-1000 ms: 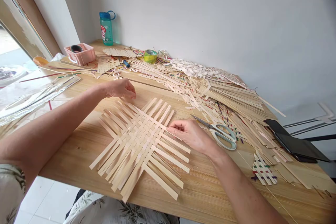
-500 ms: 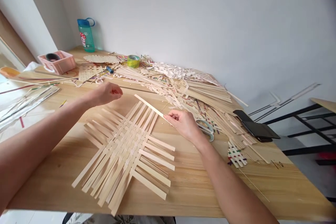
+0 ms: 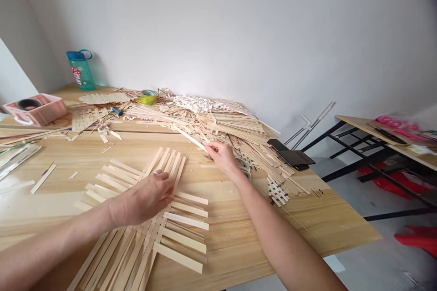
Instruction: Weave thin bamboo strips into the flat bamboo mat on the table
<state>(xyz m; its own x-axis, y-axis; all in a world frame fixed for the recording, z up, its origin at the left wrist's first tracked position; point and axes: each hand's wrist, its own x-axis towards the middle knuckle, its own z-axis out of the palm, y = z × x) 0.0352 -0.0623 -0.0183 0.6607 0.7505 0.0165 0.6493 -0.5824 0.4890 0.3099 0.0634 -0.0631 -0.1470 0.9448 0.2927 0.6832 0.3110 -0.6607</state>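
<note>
My right hand [image 3: 220, 157] pinches the near end of a thin pale wood strip [image 3: 191, 138], which slants away to the upper left over the scrap pile. Over the woven wood-strip mat [image 3: 155, 232], my left hand [image 3: 146, 195] lies palm down. Its fingers are bent loosely with the thumb a little apart, and it covers most of the mat's woven middle. Loose strip ends fan out from the mat on every side. Beside my right forearm is a pair of scissors [image 3: 244, 168], partly hidden by my wrist.
Loose strips and shavings [image 3: 194, 104] heap along the wall, with a roll of yellow-green tape [image 3: 148, 97] among them. A pink basket [image 3: 37, 111] and a teal bottle [image 3: 82, 72] stand at left. On the right lie a small woven piece [image 3: 278, 192] and a black phone-like device [image 3: 295, 157].
My left hand has come down and right, onto the mat. My right hand, still pinching the strip, has moved away from the mat towards the scrap pile. The view has turned right.
</note>
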